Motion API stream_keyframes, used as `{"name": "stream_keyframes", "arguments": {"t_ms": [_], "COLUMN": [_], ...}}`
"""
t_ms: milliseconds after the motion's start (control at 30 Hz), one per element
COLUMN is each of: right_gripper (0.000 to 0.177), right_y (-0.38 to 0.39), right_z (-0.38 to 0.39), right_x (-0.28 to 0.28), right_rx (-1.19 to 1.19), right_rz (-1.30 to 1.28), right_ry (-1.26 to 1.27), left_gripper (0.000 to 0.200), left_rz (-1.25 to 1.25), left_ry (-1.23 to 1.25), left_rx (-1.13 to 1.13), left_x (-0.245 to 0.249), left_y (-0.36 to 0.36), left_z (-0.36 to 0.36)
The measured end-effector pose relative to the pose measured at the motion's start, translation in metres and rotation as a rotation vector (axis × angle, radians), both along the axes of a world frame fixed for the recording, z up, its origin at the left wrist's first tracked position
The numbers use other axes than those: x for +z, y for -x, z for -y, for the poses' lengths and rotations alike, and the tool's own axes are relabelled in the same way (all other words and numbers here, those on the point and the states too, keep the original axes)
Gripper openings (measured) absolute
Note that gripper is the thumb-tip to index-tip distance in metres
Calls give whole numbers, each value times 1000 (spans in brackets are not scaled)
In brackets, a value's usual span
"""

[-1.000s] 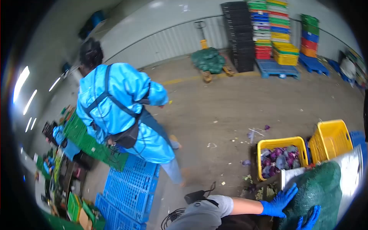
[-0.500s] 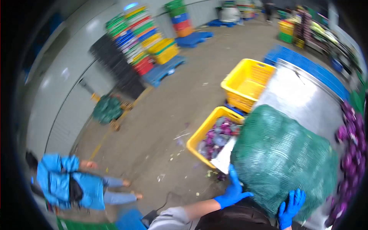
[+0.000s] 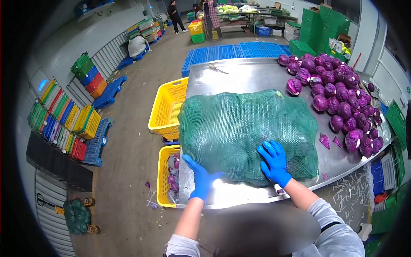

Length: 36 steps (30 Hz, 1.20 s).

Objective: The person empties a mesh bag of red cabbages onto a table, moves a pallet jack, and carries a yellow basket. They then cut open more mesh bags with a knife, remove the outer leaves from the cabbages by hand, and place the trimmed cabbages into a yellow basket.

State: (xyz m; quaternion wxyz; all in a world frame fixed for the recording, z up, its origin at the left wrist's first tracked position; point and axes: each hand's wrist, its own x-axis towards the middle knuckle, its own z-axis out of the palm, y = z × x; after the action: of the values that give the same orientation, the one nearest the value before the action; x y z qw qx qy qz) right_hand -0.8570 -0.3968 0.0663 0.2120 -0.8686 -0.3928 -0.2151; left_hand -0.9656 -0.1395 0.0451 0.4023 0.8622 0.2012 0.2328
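A large green mesh sack (image 3: 244, 128), bulging and full, lies on its side across a metal table (image 3: 244, 77). My left hand (image 3: 201, 177), in a blue glove, is at the sack's near left corner, thumb and fingers spread. Flat against the near side of the sack rests my right hand (image 3: 275, 162), also gloved, with its fingers apart. What fills the sack is hidden by the mesh. Red cabbages (image 3: 325, 78) are heaped on the table to the right, and a few loose purple leaves (image 3: 324, 141) lie beside the sack.
A knife (image 3: 218, 68) lies near the table's far edge. Left of the table stand a yellow crate (image 3: 160, 109) and a second yellow crate (image 3: 161, 182) holding purple trimmings. Blue pallets (image 3: 231, 51) border the far side. Stacked crates (image 3: 64, 118) line the left wall; people (image 3: 175, 17) stand far back.
My view has swung to the right and levelled, bringing the cabbage heap fully into sight. The person in blue has left the view. My right hand now lies farther up the sack.
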Motion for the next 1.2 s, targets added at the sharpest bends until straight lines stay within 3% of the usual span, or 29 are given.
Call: {"name": "stream_keyframes", "arguments": {"t_ms": [33,133,233,367,433,567,667,700,733,767,800,833,933,1067,1200], "right_gripper": [47,51,52,53,53,51,51,50,50,49,49,49,47,45,48], "right_y": [-8,-11,4,18,18,9,-2,-5,-8,-15,-22,-27,-59,-77,-154], "right_z": [0,2,16,34,36,25,23,27,30,33,35,38,35,33,4], "right_x": [6,13,11,2,-2,-8,-19,-24,-28,-33,-37,-39,-47,-41,-27], "right_rx": [-3,111,141,3,-6,-58,-32,-34,-13,-8,8,33,54,70,59], "right_rz": [16,-39,-76,-117,-121,-12,25,23,16,8,6,5,-10,-27,45], "right_ry": [-7,-49,-116,-233,-208,-29,-26,-3,-9,-15,-24,-42,-95,-164,-219], "left_gripper": [135,110,106,104,107,114,122,124,125,128,130,133,133,133,132], "left_rz": [16,54,-71,-195,-244,-285,-116,-90,92,-3,-83,-160,-175,54,-124], "left_ry": [-7,391,450,694,502,487,423,245,194,-11,-40,-67,-40,65,-27], "left_rx": [-3,-63,-140,-17,-10,-24,-14,8,9,150,232,303,243,163,207], "left_x": [-3,-17,-70,-60,-66,-119,-55,-65,-69,-74,-80,-81,-99,-111,-140], "left_y": [-3,16,70,121,125,89,42,22,2,-19,-36,-50,-69,-91,-167], "left_z": [-1,1,2,20,20,23,53,64,73,87,93,98,100,97,68]}}
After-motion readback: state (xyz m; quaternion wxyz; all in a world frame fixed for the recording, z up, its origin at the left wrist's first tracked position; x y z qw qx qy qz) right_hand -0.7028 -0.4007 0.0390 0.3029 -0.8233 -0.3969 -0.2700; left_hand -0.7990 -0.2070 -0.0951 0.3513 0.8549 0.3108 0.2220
